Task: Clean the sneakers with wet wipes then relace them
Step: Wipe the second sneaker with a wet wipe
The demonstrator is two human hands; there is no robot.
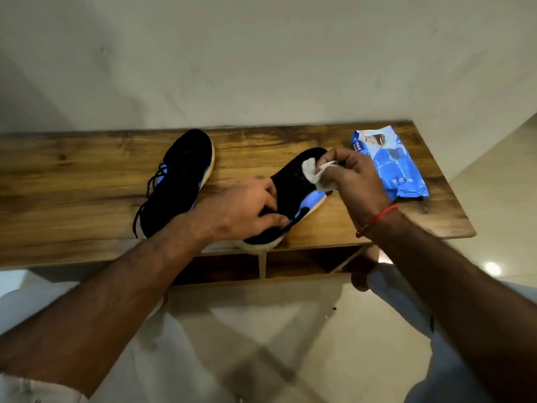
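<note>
Two black sneakers with blue side patches and pale soles lie on a wooden table (72,175). The left sneaker (177,181) has its black laces in and lies untouched. My left hand (241,210) grips the right sneaker (293,181) at its heel and collar, with the heel over the table's front edge. My right hand (351,175) pinches a crumpled white wet wipe (316,173) and holds it against the toe of that sneaker. No lace shows on the right sneaker's visible part.
A blue pack of wet wipes (392,164) lies near the table's right end, just behind my right hand. A plain wall rises right behind the table. Open shelves sit under the tabletop. My knees and pale floor tiles fill the foreground.
</note>
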